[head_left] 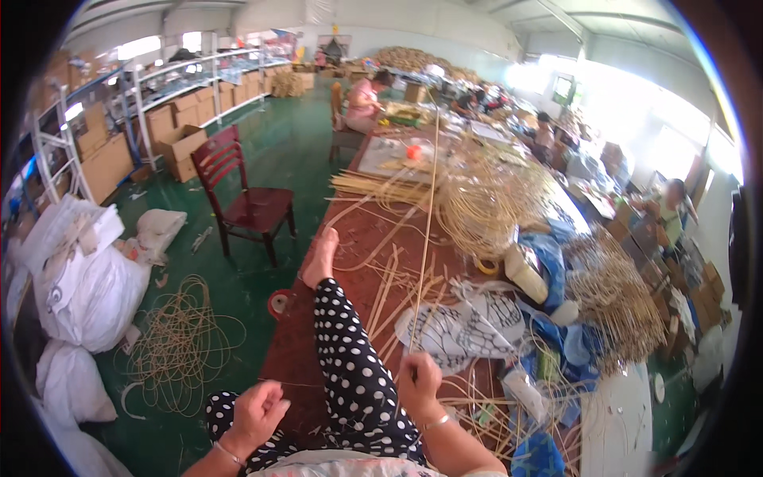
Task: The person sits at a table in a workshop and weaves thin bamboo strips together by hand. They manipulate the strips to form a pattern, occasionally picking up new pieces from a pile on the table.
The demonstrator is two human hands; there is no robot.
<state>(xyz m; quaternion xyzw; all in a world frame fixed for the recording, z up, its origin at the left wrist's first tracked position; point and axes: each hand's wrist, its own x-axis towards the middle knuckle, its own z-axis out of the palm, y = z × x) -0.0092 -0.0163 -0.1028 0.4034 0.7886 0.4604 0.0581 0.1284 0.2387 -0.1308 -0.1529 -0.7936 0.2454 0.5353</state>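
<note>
My right hand [420,378] is closed in a fist around a long thin cane strip [430,222], which rises steeply from it over the table. Lower left, over my dotted trouser leg, my left hand [260,412] has its fingers curled in. A fine strand seems to run from it toward the right; what the fingers hold is too small to make out. Between the hands, my leg [350,350] stretches over the red-brown table [290,350], the bare foot [322,260] on its left edge. Beside my right hand lies a white cloth with black lines [465,326].
Coiled cane [485,199] and flat strips [373,184] lie farther up the table, with a woven bundle [612,294] at right. Left on the green floor are a wooden chair [250,199], a tangled cane heap [187,346] and white sacks [87,278]. Other people sit farther off.
</note>
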